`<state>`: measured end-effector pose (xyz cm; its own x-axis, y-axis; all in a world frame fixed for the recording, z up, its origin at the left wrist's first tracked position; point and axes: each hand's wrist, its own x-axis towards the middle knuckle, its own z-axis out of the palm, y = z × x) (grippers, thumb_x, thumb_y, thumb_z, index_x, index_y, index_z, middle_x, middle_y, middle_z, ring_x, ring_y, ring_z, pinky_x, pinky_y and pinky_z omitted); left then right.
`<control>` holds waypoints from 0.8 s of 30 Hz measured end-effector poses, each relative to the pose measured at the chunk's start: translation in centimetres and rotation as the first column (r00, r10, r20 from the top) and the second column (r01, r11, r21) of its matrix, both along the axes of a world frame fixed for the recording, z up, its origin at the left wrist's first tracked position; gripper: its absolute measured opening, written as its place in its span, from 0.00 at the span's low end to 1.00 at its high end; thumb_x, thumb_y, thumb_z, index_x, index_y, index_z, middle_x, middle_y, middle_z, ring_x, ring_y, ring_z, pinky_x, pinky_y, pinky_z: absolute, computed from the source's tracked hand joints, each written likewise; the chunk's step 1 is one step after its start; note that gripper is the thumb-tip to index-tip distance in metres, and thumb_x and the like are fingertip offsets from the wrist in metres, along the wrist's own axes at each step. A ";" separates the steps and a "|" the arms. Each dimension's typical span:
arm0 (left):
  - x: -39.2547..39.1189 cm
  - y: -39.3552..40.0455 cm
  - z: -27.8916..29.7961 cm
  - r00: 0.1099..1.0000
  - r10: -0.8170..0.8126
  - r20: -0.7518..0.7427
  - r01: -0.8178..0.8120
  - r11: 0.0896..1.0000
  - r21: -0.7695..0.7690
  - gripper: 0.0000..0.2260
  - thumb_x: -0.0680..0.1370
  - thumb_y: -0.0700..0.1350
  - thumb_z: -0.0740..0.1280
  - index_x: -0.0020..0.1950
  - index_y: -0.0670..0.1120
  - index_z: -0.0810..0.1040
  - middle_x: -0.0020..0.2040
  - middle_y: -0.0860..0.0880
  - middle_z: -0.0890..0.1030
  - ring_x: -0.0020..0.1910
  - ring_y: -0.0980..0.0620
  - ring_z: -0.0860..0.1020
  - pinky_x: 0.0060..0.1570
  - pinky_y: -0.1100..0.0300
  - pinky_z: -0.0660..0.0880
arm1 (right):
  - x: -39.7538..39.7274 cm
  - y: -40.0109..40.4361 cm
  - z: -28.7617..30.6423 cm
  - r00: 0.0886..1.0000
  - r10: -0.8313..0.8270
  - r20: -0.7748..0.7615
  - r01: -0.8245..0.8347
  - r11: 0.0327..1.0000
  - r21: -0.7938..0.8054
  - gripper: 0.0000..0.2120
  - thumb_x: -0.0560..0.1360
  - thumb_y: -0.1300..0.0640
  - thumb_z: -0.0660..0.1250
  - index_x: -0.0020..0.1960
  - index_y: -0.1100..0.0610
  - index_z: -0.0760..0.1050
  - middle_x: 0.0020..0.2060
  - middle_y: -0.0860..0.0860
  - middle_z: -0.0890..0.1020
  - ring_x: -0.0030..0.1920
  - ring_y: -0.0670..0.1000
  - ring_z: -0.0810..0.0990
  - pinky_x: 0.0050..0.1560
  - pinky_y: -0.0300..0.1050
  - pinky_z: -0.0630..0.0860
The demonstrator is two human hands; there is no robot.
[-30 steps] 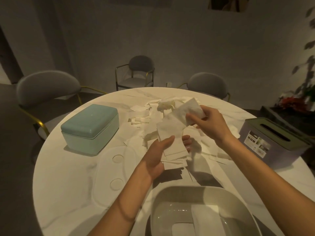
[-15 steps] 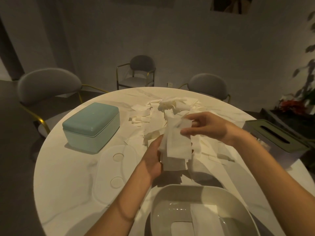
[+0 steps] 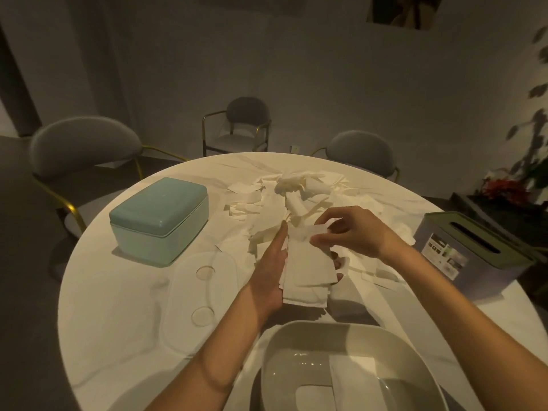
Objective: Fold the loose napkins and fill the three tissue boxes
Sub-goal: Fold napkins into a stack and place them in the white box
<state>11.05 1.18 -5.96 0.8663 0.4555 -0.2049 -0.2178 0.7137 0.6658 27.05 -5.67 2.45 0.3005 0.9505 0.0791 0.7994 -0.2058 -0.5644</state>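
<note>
My left hand [image 3: 271, 272] cradled a stack of folded napkins [image 3: 308, 274] from the left side and beneath, thumb lying straight along the stack's edge and the fingers [image 3: 338, 264] curled up around its right side. My right hand [image 3: 353, 234] hovered over the top of the stack, thumb and forefinger pinching the upper edge of the topmost napkin [image 3: 315, 231]. Beyond my hands the loose napkins [image 3: 296, 191] lay in a scattered heap across the middle of the round white desk [image 3: 118, 307]. The teal tissue box [image 3: 160, 218] sat closed on the left part of the desk, well apart from the heap. The grey tissue box with the green slotted lid [image 3: 471, 253] stood at the right edge. Nearest me, the white tissue box [image 3: 350, 366] stood open with a folded napkin lying inside it, and its white lid [image 3: 201, 295] lay flat on the desk just to the left of my left forearm.
</note>
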 end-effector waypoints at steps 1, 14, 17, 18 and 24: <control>0.0 -0.1 0.1 1.000 0.008 0.000 -0.008 1.000 0.011 0.29 0.82 0.68 0.55 0.53 0.51 0.89 0.52 0.43 0.86 0.48 0.44 0.87 0.43 0.52 0.84 | -0.1 -0.1 -0.2 1.000 -0.005 0.030 0.003 0.998 0.067 0.08 0.75 0.48 0.74 0.52 0.47 0.80 0.48 0.43 0.82 0.45 0.44 0.82 0.44 0.30 0.76; 0.3 0.1 -0.3 0.998 0.066 0.014 -0.066 0.997 -0.041 0.32 0.82 0.68 0.54 0.48 0.47 0.90 0.46 0.41 0.85 0.43 0.43 0.86 0.45 0.51 0.83 | -0.8 -0.2 -0.2 0.969 0.056 -0.239 -0.053 0.998 0.019 0.11 0.74 0.48 0.75 0.52 0.53 0.84 0.43 0.46 0.86 0.41 0.45 0.84 0.48 0.39 0.81; -0.2 -0.3 0.5 0.999 0.031 0.033 -0.030 0.999 -0.028 0.30 0.80 0.69 0.58 0.54 0.46 0.87 0.48 0.41 0.84 0.45 0.45 0.84 0.45 0.52 0.83 | -0.2 0.5 -1.7 0.999 -0.023 0.027 0.020 0.995 0.093 0.06 0.75 0.48 0.74 0.50 0.48 0.83 0.44 0.42 0.84 0.42 0.43 0.83 0.49 0.37 0.83; -0.4 -0.1 0.5 0.999 0.026 0.038 -0.024 0.999 -0.048 0.26 0.80 0.66 0.63 0.59 0.44 0.84 0.50 0.41 0.82 0.46 0.45 0.83 0.47 0.52 0.81 | 0.3 0.4 -1.9 0.997 -0.078 0.023 0.074 0.987 0.142 0.06 0.75 0.48 0.74 0.51 0.48 0.82 0.45 0.42 0.84 0.43 0.43 0.83 0.48 0.36 0.82; -0.5 1.4 -0.1 0.988 0.152 0.017 -0.150 0.986 -0.069 0.25 0.80 0.47 0.68 0.74 0.38 0.72 0.57 0.38 0.82 0.46 0.44 0.82 0.47 0.52 0.82 | 3.6 0.3 -4.7 0.958 -0.134 0.255 0.161 0.983 -0.090 0.44 0.64 0.40 0.81 0.75 0.47 0.67 0.73 0.49 0.71 0.68 0.54 0.73 0.69 0.54 0.72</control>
<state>10.56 2.58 -6.06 0.7935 0.5669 -0.2211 -0.3406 0.7149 0.6107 30.68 -5.36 -2.25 0.4220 0.9041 0.0675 0.8672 -0.3808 -0.3208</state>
